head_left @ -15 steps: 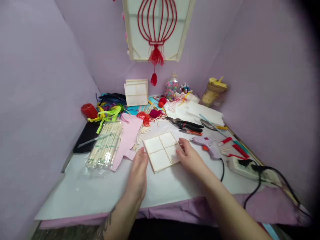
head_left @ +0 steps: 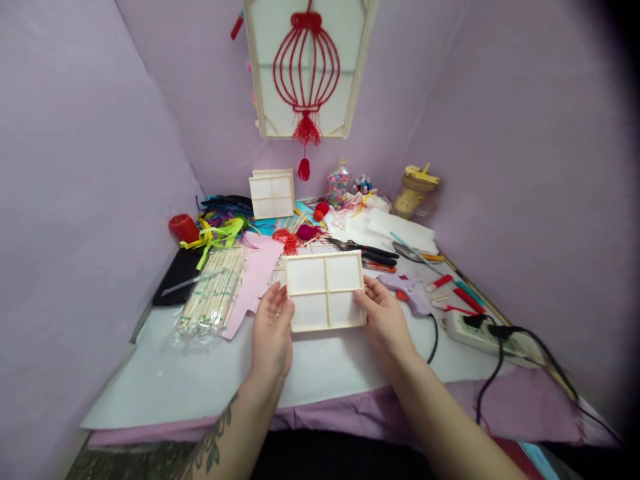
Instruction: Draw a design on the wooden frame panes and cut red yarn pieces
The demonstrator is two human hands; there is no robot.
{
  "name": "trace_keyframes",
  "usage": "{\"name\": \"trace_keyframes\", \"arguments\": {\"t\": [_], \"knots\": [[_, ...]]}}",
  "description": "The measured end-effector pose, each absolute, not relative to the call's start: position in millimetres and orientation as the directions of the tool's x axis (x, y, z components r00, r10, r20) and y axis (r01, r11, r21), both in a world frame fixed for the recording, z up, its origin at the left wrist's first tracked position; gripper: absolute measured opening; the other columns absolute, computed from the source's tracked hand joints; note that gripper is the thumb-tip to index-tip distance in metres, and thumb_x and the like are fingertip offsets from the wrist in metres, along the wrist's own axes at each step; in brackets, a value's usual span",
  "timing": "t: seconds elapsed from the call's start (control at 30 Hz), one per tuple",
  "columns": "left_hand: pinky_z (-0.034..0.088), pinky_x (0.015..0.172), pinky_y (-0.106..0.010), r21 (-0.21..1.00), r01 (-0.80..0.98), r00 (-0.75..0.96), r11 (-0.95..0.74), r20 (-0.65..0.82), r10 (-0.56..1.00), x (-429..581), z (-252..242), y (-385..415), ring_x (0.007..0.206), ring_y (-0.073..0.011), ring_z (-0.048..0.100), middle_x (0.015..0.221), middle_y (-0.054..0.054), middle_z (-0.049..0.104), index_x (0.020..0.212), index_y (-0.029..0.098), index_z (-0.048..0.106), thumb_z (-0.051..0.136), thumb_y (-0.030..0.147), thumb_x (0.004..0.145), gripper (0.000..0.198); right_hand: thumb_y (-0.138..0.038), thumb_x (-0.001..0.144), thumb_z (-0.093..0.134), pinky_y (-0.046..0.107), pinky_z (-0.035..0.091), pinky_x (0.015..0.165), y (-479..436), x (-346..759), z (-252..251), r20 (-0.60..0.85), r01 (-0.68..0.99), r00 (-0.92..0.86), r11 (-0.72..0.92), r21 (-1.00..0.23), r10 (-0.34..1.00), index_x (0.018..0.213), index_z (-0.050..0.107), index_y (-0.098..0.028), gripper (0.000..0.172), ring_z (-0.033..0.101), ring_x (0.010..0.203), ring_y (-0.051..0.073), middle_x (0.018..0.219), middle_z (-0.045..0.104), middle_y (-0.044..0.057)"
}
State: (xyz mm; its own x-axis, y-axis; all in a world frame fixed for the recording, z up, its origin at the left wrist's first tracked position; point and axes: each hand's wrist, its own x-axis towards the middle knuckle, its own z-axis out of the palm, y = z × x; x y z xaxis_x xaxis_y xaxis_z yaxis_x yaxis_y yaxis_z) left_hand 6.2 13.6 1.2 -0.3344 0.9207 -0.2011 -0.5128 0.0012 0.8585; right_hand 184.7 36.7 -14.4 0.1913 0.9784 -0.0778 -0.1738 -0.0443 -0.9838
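Observation:
A white paper panel (head_left: 306, 275) with a pale wooden-stick frame and a cross dividing it into four panes is held between my hands, its face tilted toward me. My left hand (head_left: 273, 327) grips its left edge, with the thumb at the side and the fingers partly behind. On the right edge, my right hand (head_left: 389, 319) has its thumb on the front, while its other fingers reach around the back. A lilac glue gun (head_left: 407, 290) lies just beyond my right hand. Behind the panel are black-handled pliers (head_left: 363, 250), partly covered by it.
A plastic-wrapped bundle of sticks (head_left: 210, 293) lies left on pink paper (head_left: 257, 267). Similar framed panels (head_left: 273, 195) stand against the back wall, near a jar of pompoms (head_left: 338, 187). A power strip (head_left: 480, 337) with black cables sits right. A red lantern decoration (head_left: 307, 67) hangs above.
The panel has turned from slanted and lying low to squared and tipped up toward me. My left hand has closed onto its left edge; my right hand keeps hold of the right.

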Motion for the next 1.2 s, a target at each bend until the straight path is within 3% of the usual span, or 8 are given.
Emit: {"name": "trace_keyframes", "arguments": {"t": [0.1, 0.43, 1.2], "knots": [[0.041, 0.105, -0.036, 0.850, -0.526, -0.255, 0.036, -0.198, 0.946, 2, 2, 14, 0.119, -0.0220, 0.058, 0.117, -0.010, 0.067, 0.108, 0.017, 0.062, 0.079, 0.028, 0.069, 0.044, -0.039, 0.072, 0.074, 0.032, 0.053, 0.075, 31, 184, -6, -0.113, -0.292, 0.168, -0.060, -0.954, 0.979, 0.116, 0.056, -0.016, 0.053, 0.066, 0.084, 0.020, 0.101, 0.070, 0.009], [0.048, 0.097, -0.039, 0.852, -0.523, -0.260, 0.029, -0.192, 0.946, 5, -11, 13, 0.104, -0.0249, 0.066, 0.100, -0.008, 0.074, 0.100, 0.013, 0.069, 0.080, 0.031, 0.069, 0.038, -0.035, 0.071, 0.074, 0.032, 0.051, 0.077, 28, 175, -9, -0.089, -0.320, 0.181, -0.027, -0.947, 0.979, 0.106, 0.063, -0.018, 0.041, 0.066, 0.082, 0.020, 0.096, 0.074, 0.006], [0.043, 0.102, -0.040, 0.839, -0.544, -0.269, 0.021, -0.198, 0.943, 4, -20, 17, 0.108, -0.0258, 0.065, 0.102, -0.009, 0.074, 0.099, 0.013, 0.071, 0.079, 0.030, 0.067, 0.037, -0.035, 0.070, 0.073, 0.033, 0.051, 0.076, 33, 171, -13, -0.103, -0.304, 0.201, -0.038, -0.952, 0.974, 0.102, 0.065, -0.019, 0.036, 0.065, 0.077, 0.019, 0.092, 0.074, 0.005]]}}
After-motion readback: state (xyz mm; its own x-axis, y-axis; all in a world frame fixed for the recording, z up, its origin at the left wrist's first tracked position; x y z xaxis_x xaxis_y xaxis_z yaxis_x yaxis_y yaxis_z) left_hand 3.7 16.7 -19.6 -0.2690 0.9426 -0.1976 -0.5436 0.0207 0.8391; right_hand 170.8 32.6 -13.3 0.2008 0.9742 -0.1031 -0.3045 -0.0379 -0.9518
